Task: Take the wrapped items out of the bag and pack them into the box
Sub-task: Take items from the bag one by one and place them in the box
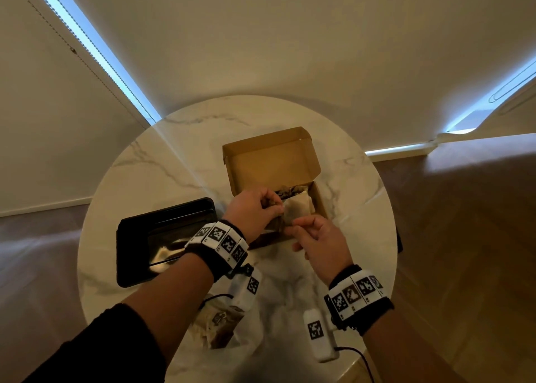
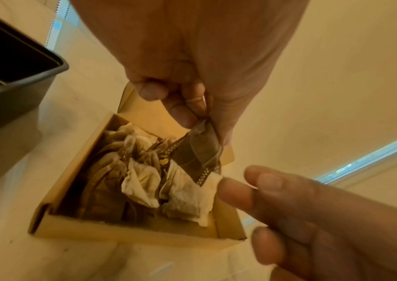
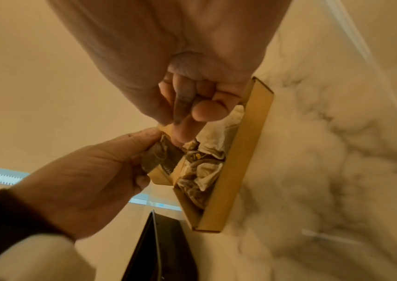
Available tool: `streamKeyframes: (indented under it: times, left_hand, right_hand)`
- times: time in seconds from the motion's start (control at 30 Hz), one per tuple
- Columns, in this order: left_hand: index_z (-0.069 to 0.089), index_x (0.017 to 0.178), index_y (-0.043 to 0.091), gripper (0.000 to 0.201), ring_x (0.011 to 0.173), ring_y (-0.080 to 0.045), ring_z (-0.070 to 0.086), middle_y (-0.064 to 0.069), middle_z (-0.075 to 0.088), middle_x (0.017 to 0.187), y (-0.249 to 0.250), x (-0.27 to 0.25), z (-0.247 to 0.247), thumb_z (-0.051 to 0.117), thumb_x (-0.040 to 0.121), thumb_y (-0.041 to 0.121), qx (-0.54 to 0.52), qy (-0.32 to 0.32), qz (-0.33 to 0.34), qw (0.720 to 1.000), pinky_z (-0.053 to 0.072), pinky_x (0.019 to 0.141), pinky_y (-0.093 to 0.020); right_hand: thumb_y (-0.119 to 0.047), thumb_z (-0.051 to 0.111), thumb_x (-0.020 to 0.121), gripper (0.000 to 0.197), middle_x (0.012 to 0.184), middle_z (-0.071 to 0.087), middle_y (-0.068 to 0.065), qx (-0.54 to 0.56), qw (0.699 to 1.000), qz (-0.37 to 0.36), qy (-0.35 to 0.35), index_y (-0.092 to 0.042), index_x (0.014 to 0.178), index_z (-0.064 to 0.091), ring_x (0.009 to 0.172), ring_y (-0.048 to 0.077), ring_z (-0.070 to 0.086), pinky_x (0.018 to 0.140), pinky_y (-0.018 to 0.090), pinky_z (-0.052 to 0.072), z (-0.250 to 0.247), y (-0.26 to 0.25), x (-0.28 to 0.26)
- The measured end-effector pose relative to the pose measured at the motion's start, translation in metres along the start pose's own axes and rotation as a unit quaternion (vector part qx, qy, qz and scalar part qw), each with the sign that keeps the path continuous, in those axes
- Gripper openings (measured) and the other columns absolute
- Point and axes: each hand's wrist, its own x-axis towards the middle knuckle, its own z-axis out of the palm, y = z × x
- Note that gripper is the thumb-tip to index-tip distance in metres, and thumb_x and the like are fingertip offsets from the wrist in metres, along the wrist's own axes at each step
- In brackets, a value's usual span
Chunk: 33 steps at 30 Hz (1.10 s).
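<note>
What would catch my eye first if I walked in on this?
Two hands meet over an open cardboard box in the middle of a round marble table: the left hand pinches a brown wrapped item, the right hand close beside it. The box already holds crumpled wrapped items; a black tray sits to the left.

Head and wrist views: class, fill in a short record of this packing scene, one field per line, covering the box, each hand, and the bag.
box: cardboard box, lid open, wrapped items inside
left hand: left hand pinches a brown wrapped item above the box
right hand: right hand, fingers curled, beside that item; grip unclear
bag: clear bag near table edge, items left
other: black tray left of box
</note>
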Motion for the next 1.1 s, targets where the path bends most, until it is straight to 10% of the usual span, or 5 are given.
streamKeyframes:
  times: [0.33,0.83,1.1]
  left_hand:
    - [0.067,0.092,0.031,0.014,0.089,-0.011,0.066,0.01,0.069,0.095,-0.024,0.023,0.047,0.078,0.085,0.037,0.056,-0.022,-0.065,0.996,0.05,0.072,-0.024]
    - [0.062,0.095,0.027,0.019,0.088,-0.017,0.061,0.006,0.061,0.102,-0.015,0.026,0.046,0.072,0.089,0.042,0.202,-0.02,0.035,0.979,0.056,0.087,-0.041]
    - [0.067,0.101,0.031,0.01,0.089,-0.006,0.061,0.013,0.064,0.102,0.007,-0.024,-0.022,0.067,0.096,0.04,0.129,-0.011,0.062,0.99,0.055,0.079,-0.026]
  right_hand:
    - [-0.014,0.063,0.097,0.012,0.089,0.078,-0.004,-0.087,0.995,0.013,-0.051,-0.024,0.097,0.068,0.086,0.011,0.073,0.082,0.039,0.06,-0.008,0.045,-0.033]
    - [-0.02,0.063,0.096,0.014,0.087,0.074,-0.006,-0.134,0.986,0.026,-0.092,-0.031,0.089,0.068,0.08,0.01,0.069,0.079,0.034,0.059,-0.003,0.053,-0.07]
    - [-0.024,0.067,0.094,0.01,0.085,0.074,-0.003,-0.165,0.981,0.002,-0.1,-0.032,0.089,0.067,0.077,0.014,0.068,0.08,0.042,0.058,-0.006,0.045,-0.086]
